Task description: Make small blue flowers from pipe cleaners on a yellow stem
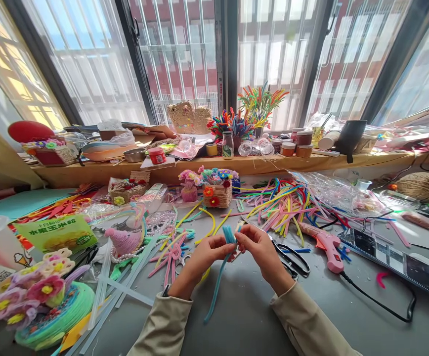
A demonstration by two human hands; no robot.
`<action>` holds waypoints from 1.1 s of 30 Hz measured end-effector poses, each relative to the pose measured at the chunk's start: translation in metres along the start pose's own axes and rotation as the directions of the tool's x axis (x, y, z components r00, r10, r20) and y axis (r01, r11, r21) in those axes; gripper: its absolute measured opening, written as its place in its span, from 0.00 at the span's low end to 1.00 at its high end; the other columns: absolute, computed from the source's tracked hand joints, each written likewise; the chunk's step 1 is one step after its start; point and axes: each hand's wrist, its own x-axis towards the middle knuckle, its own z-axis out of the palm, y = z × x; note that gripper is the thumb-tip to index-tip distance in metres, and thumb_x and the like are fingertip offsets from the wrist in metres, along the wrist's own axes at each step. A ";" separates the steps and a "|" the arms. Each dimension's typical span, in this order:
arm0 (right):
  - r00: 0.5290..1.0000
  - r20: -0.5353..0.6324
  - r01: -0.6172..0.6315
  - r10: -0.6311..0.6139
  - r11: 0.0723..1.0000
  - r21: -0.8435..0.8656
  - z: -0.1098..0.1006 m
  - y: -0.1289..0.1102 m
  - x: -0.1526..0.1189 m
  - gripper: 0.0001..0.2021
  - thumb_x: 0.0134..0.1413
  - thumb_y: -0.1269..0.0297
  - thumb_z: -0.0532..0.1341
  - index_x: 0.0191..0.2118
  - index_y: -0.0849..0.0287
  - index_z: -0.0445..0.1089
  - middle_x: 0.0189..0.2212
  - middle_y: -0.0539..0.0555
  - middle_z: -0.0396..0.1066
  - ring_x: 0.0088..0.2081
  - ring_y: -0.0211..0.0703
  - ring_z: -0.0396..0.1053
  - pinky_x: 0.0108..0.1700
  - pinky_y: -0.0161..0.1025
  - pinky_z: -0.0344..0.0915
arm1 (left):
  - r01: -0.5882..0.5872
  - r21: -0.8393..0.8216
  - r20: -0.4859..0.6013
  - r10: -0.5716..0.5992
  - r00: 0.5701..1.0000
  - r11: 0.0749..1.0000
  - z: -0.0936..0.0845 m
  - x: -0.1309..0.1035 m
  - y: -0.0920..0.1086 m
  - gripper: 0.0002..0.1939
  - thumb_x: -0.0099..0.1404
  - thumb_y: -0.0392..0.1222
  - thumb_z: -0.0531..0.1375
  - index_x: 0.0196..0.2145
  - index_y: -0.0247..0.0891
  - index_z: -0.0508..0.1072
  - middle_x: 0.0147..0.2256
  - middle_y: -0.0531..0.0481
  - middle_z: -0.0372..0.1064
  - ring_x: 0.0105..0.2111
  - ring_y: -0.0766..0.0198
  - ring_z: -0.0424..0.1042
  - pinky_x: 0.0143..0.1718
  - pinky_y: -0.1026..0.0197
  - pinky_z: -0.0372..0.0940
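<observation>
Above the grey table, near the middle, my two hands meet around a bundle of blue pipe cleaners (228, 234). My left hand (211, 257) pinches the bundle, and one long strand hangs from it toward the table. Fingertips of my right hand (259, 249) are closed at the bundle's right side; a small pale piece shows above them, and what exactly they grip is partly hidden. Black-handled scissors (292, 259) lie just right of my right hand. A pink hot glue gun (325, 247) rests farther right. Loose pink pipe cleaners (172, 259) lie left of my left hand.
A heap of coloured pipe cleaners (279, 202) lies behind my hands. Clear glue sticks (120, 284) and a pipe-cleaner flower pot (55, 316) stand at left. A phone (427, 272) and the glue gun's black cord (377, 304) are at right. Jars (304, 138) line the sill.
</observation>
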 end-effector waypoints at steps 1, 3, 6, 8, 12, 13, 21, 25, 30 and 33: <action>1.000 -0.003 -0.015 0.015 1.000 0.024 0.001 -0.001 -0.001 0.09 0.41 0.61 0.59 0.25 0.61 0.61 0.18 0.45 0.60 0.20 0.30 0.59 0.23 0.30 0.56 | 0.000 -0.010 -0.020 0.000 1.000 1.000 0.000 0.000 0.000 0.14 0.47 0.45 0.60 0.30 0.32 0.71 0.26 0.49 0.67 0.25 0.67 0.64 0.29 0.63 0.59; 0.999 -0.009 -0.045 0.045 0.996 0.071 0.002 -0.004 -0.002 0.09 0.41 0.61 0.59 0.24 0.61 0.60 0.18 0.45 0.60 0.20 0.30 0.58 0.23 0.30 0.56 | 0.004 -0.041 -0.074 -0.007 0.997 0.999 -0.002 0.001 -0.001 0.13 0.47 0.44 0.60 0.28 0.32 0.71 0.25 0.49 0.67 0.25 0.66 0.64 0.29 0.63 0.59; 0.997 -0.024 -0.070 0.073 0.991 0.115 0.001 -0.006 -0.002 0.10 0.40 0.61 0.59 0.24 0.61 0.59 0.17 0.45 0.61 0.20 0.30 0.58 0.24 0.30 0.56 | 0.004 -0.118 -0.153 -0.022 0.988 0.993 -0.003 0.002 -0.002 0.10 0.46 0.42 0.61 0.24 0.32 0.70 0.23 0.51 0.66 0.24 0.67 0.65 0.29 0.63 0.60; 0.997 -0.033 -0.071 0.076 0.990 0.124 0.001 -0.006 -0.003 0.09 0.40 0.61 0.59 0.24 0.61 0.59 0.17 0.45 0.62 0.20 0.31 0.58 0.24 0.30 0.56 | -0.019 -0.172 -0.203 -0.017 0.979 0.985 -0.004 0.002 -0.001 0.08 0.45 0.41 0.62 0.21 0.33 0.69 0.21 0.53 0.65 0.23 0.68 0.65 0.30 0.64 0.61; 0.997 -0.028 -0.070 0.072 0.994 0.090 0.000 -0.005 -0.003 0.09 0.40 0.61 0.59 0.23 0.61 0.60 0.17 0.46 0.62 0.20 0.30 0.58 0.24 0.30 0.55 | -0.090 -0.248 -0.297 0.013 0.955 0.965 -0.004 0.001 0.002 0.07 0.46 0.39 0.61 0.20 0.33 0.68 0.21 0.55 0.64 0.23 0.70 0.65 0.32 0.65 0.61; 0.997 -0.018 -0.078 0.079 0.994 0.073 0.000 -0.005 -0.003 0.09 0.40 0.61 0.59 0.22 0.61 0.61 0.18 0.46 0.63 0.20 0.30 0.58 0.24 0.30 0.55 | -0.113 -0.265 -0.326 0.021 0.945 0.958 -0.004 0.001 0.003 0.07 0.46 0.39 0.61 0.21 0.33 0.68 0.21 0.55 0.64 0.24 0.70 0.65 0.32 0.65 0.61; 0.875 0.302 -0.376 0.378 0.924 -0.068 0.003 -0.003 -0.008 0.10 0.37 0.60 0.61 0.22 0.63 0.65 0.19 0.49 0.65 0.22 0.31 0.61 0.27 0.30 0.55 | -0.223 -0.327 -0.401 0.079 0.913 0.918 -0.008 0.001 0.001 0.05 0.46 0.39 0.61 0.21 0.35 0.68 0.21 0.56 0.65 0.23 0.73 0.63 0.28 0.70 0.59; 0.873 0.328 -0.339 0.361 0.933 -0.125 0.001 -0.007 -0.008 0.12 0.36 0.57 0.61 0.23 0.62 0.68 0.23 0.50 0.67 0.24 0.32 0.61 0.28 0.31 0.56 | -0.178 -0.251 -0.358 0.080 0.930 0.951 -0.007 -0.001 0.001 0.07 0.48 0.41 0.59 0.23 0.34 0.67 0.22 0.54 0.63 0.23 0.72 0.62 0.26 0.69 0.58; 0.940 0.251 -0.215 0.229 0.973 -0.082 0.000 -0.009 -0.008 0.13 0.40 0.55 0.58 0.27 0.60 0.69 0.24 0.50 0.67 0.26 0.33 0.62 0.30 0.32 0.56 | -0.085 -0.016 -0.218 0.079 0.973 0.996 -0.004 0.001 0.000 0.11 0.49 0.45 0.58 0.19 0.34 0.64 0.19 0.55 0.58 0.22 0.70 0.59 0.26 0.67 0.55; 0.965 0.175 -0.173 0.193 0.977 -0.122 0.001 -0.004 -0.006 0.13 0.38 0.55 0.60 0.24 0.61 0.69 0.20 0.49 0.67 0.24 0.34 0.61 0.27 0.31 0.56 | -0.057 0.146 -0.176 0.083 0.981 0.988 -0.002 0.002 0.000 0.13 0.48 0.46 0.58 0.17 0.34 0.63 0.17 0.56 0.55 0.21 0.70 0.56 0.24 0.67 0.53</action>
